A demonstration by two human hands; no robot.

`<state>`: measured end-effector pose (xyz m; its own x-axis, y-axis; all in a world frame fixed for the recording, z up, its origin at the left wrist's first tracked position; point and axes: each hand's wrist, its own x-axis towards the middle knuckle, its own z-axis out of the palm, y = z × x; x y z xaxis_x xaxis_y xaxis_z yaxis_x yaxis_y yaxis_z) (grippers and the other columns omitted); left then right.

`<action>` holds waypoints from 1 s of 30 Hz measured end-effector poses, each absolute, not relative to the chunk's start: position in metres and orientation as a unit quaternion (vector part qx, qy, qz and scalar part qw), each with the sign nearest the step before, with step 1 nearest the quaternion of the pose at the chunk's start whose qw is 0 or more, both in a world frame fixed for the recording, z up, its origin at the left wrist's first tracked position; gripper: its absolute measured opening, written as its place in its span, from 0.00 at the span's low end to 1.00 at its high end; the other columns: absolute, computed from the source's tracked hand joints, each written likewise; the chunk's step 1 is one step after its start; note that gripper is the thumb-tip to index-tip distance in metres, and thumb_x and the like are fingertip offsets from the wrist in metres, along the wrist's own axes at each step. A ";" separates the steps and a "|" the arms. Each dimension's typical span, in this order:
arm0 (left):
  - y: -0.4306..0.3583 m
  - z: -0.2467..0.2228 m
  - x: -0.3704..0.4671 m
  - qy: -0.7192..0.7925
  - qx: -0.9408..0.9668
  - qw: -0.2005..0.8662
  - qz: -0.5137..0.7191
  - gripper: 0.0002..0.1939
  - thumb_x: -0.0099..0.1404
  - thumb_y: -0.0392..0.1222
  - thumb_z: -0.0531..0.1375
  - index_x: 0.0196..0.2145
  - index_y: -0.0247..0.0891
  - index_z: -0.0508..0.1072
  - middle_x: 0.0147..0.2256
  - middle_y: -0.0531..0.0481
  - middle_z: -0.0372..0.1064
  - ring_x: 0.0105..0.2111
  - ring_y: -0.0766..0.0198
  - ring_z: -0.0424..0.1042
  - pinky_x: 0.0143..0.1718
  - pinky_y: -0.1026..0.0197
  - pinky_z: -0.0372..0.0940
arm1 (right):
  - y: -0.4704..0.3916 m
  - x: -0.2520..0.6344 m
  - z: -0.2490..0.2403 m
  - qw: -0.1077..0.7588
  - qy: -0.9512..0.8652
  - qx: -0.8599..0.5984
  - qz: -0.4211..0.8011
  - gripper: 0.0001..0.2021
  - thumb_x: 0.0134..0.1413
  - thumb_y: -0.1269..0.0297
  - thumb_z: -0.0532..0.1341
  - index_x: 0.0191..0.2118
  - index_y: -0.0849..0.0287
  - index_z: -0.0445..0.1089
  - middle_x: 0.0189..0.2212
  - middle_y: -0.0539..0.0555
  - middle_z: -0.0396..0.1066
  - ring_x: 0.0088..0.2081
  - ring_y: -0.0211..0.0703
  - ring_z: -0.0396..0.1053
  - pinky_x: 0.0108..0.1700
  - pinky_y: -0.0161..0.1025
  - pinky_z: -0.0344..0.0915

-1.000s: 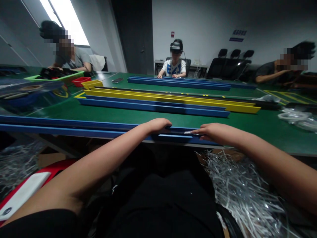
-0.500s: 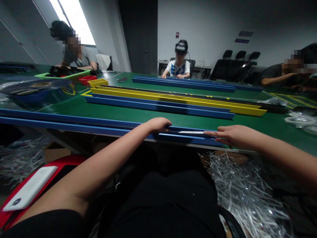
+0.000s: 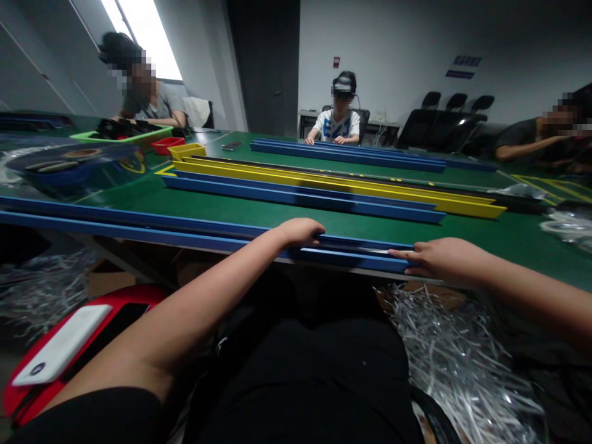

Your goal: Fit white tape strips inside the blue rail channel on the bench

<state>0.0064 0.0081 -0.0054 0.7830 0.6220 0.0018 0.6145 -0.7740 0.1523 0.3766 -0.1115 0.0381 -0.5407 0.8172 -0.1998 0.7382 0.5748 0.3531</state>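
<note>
A long blue channel [image 3: 222,240] lies along the near edge of the table. My left hand [image 3: 303,232] is closed over its right part, fingers curled down into the groove; their tips are partly hidden. At the channel's right end is my right hand [image 3: 439,256], its index finger stretched into the groove and the other fingers bent at the rail's end. A thin white strip [image 3: 380,251] shows inside the groove, touching the right index fingertip.
Blue rails [image 3: 300,198] and yellow rails [image 3: 342,184] lie farther across the green table [image 3: 222,211]. At left are a roll in clear film [image 3: 78,172] and a green tray [image 3: 152,140]. Shredded strips [image 3: 462,351] lie below right. Several people sit around the table.
The view has shifted slightly. Less of the white strip shows between my hands, and the light patches on the channel differ. Both hands keep nearly the same places on the channel.
</note>
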 end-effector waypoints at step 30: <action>0.008 -0.006 0.009 0.358 0.931 0.072 0.014 0.17 0.59 0.48 0.59 0.45 0.46 0.75 0.41 0.49 0.77 0.37 0.59 0.73 0.32 0.62 0.59 | -0.104 0.355 0.031 0.206 0.839 0.497 0.081 0.26 0.58 0.44 0.53 0.59 0.44 0.69 0.30 0.58 0.75 0.25 0.47 0.69 0.26 0.41 0.55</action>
